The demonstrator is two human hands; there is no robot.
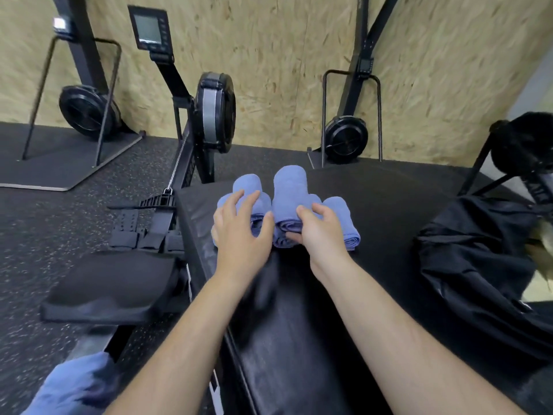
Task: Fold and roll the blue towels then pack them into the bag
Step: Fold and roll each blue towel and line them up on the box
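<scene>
On top of a black padded box [374, 205] in the middle of a gym floor lies a cluster of rolled blue terry towels [341, 214], their spiral ends facing the person. The rolls touch side by side and are piled more than one high at the left and in the middle.

The person's left hand [239, 235] is spread over the left heap of rolls [247, 182]. Its fingers are splayed and slightly bent, resting on the cloth without closing round it. The right hand [320, 232] grips the upper middle roll [288, 187]: the thumb lies across its top near the end, and the fingers curl in beneath it, above a lower roll. Both forearms are bare and reach in from the near edge.

A crumpled black fabric bag [478, 265] sits at the right side of the box, near the towels but apart from them. Whether its mouth is open I cannot tell.

To the left of the box stands a black rowing machine [215, 112], with a small grey-screened monitor [149, 28] on an arm and a black moulded seat [110, 289]. Two more black fan-wheel machines [345, 139] stand against the chipboard wall [269, 55]. At the lower left corner is a blurred patch of blue cloth [74, 384], possibly another towel.
</scene>
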